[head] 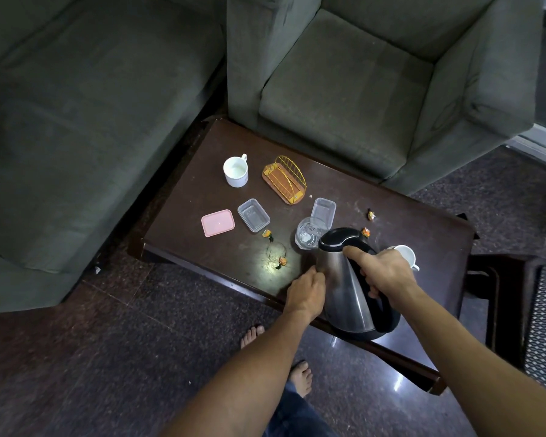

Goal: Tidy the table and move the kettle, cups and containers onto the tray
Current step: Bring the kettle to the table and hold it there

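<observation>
A steel kettle [344, 288] with a black lid and handle is at the near edge of the dark wooden table [202, 200]. My right hand [382, 272] grips its black handle, thumb toward the lid. My left hand [306, 291] rests against the kettle's left side. A white cup [236, 171] stands far left; another white cup [407, 255] is partly hidden behind my right hand. A clear glass [308, 236] sits just beyond the kettle. Two clear containers [253, 215] [323, 211] and a pink lid [218, 223] lie mid-table. No tray is in view.
A yellow wire holder [285, 183] stands behind the containers. Several small sweet wrappers [268, 234] are scattered on the table. Grey sofas [360, 74] border the far sides. A dark stool [505, 298] is at right. My bare feet [301, 376] are on the stone floor.
</observation>
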A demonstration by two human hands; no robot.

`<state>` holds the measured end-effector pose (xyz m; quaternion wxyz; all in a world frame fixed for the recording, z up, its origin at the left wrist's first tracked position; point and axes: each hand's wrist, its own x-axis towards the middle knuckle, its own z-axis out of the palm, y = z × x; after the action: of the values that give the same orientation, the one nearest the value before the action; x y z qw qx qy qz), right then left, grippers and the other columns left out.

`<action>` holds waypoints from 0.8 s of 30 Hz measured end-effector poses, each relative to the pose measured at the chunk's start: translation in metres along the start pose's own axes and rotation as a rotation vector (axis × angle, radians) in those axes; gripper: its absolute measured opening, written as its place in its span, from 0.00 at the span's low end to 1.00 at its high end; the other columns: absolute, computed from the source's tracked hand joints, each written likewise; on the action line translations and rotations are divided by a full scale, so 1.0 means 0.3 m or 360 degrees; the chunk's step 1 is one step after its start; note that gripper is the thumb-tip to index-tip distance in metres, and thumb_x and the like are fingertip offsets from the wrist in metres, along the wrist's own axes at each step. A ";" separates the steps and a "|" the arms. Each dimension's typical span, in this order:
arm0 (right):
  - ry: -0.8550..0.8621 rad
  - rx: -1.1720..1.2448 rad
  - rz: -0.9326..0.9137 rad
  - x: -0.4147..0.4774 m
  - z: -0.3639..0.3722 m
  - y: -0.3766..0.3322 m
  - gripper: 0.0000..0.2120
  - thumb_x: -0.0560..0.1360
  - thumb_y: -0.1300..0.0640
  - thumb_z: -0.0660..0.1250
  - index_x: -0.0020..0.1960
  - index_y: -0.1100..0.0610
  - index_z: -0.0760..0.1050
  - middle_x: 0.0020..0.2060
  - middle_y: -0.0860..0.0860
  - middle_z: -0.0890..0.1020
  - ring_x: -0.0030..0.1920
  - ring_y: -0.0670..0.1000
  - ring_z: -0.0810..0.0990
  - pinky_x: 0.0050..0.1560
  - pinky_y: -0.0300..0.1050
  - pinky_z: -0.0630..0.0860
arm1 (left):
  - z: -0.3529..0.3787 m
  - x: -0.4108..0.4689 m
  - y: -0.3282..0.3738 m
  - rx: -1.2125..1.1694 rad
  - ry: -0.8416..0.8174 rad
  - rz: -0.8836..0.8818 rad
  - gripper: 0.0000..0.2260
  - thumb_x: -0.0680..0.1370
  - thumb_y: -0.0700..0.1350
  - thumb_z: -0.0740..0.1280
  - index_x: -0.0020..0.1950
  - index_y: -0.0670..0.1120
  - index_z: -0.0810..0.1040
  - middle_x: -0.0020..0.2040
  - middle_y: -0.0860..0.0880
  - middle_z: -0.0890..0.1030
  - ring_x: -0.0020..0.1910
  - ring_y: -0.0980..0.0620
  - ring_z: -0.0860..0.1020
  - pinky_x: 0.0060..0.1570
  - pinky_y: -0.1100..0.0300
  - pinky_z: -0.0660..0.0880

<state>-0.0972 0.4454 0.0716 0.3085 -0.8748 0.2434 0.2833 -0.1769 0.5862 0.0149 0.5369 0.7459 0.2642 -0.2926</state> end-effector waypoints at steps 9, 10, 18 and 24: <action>-0.0006 -0.0036 -0.0002 -0.028 -0.004 -0.011 0.32 0.59 0.28 0.70 0.31 0.59 0.79 0.21 0.55 0.80 0.19 0.54 0.79 0.32 0.48 0.79 | 0.002 0.000 -0.004 0.0043 0.0003 -0.0001 0.17 0.83 0.46 0.53 0.65 0.47 0.77 0.64 0.38 0.80 0.64 0.35 0.75 0.66 0.45 0.71; -0.0006 -0.0036 -0.0001 -0.028 -0.004 -0.012 0.32 0.59 0.28 0.70 0.31 0.59 0.79 0.21 0.55 0.80 0.19 0.54 0.79 0.32 0.48 0.79 | 0.001 -0.001 -0.005 0.0044 0.0005 -0.0001 0.17 0.82 0.46 0.53 0.65 0.48 0.77 0.64 0.38 0.80 0.64 0.35 0.75 0.66 0.45 0.71; -0.0019 -0.0025 -0.0006 -0.035 -0.004 -0.006 0.32 0.59 0.28 0.70 0.31 0.60 0.79 0.21 0.56 0.80 0.20 0.55 0.79 0.32 0.50 0.80 | 0.001 -0.007 -0.003 0.0034 -0.0004 0.0002 0.16 0.82 0.46 0.53 0.64 0.47 0.78 0.63 0.37 0.81 0.63 0.34 0.76 0.65 0.44 0.71; -0.0009 -0.0044 -0.0002 -0.038 -0.008 -0.010 0.33 0.59 0.27 0.70 0.30 0.60 0.79 0.22 0.57 0.82 0.21 0.56 0.80 0.32 0.49 0.79 | 0.003 -0.011 -0.003 0.0007 -0.0003 0.0000 0.16 0.83 0.47 0.53 0.63 0.48 0.78 0.62 0.39 0.81 0.62 0.36 0.76 0.66 0.44 0.72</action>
<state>-0.1028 0.4486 0.0817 0.2974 -0.8783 0.2380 0.2889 -0.1799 0.5852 0.0164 0.5355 0.7469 0.2630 -0.2938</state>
